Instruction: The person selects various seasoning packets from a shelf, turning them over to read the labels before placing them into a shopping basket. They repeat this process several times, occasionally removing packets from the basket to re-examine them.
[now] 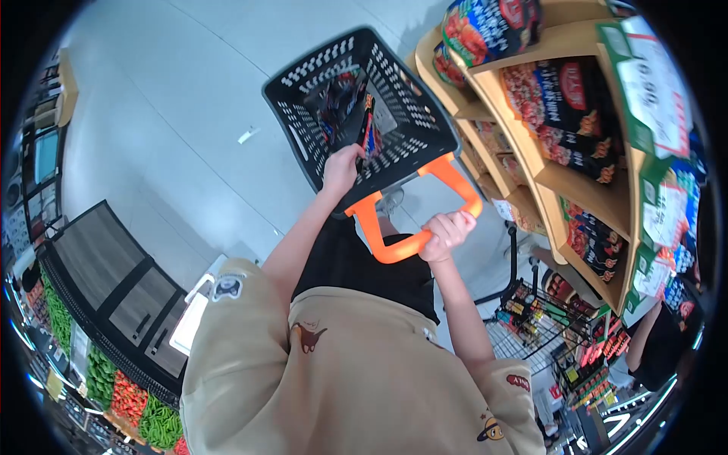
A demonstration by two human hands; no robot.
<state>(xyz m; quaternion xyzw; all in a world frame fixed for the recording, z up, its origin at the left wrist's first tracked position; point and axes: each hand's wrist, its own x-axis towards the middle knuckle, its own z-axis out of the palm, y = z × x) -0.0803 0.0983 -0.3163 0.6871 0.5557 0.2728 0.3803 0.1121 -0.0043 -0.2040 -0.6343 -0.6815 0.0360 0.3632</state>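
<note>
Fingers of the left hand [342, 168], the nearer, are curled at the dark package [369, 135], grip unclear; its long axis is pointed forward from them inside the basket [406, 168], whose orange handle [369, 224] is clasped behind-right by the right hand [448, 233].

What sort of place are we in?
Most likely a supermarket: a shopping basket with an orange handle, wooden shelves of packaged food beside price signs, and, at lower left, heaped produce, red and green.
</note>
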